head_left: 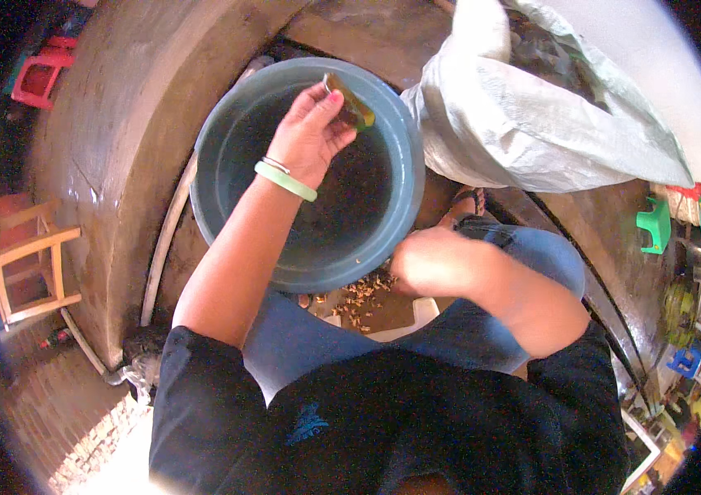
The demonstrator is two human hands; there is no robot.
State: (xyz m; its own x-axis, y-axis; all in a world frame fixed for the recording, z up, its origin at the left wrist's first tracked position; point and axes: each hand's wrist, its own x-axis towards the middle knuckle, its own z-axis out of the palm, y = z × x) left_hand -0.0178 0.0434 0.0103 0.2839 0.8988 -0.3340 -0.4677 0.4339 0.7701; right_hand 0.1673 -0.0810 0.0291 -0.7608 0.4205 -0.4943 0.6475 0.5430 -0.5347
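My left hand reaches over a large round blue-grey tub. Its fingers are closed around a small bottle-like piece, brown with a yellow-green end. Dark water seems to fill the tub's bottom, though its contents are hard to make out. Beside the tub's near right rim, low between my knees, is my right hand. It is smeared by motion and its fingers are hidden, so I cannot see what it holds. Just left of it, many small brown bits lie scattered on the ground.
A big white woven sack stands open at the far right, against the tub. Along the left runs a pale pipe by a low concrete wall. Farther off are a wooden stool, a red stool and a green stool.
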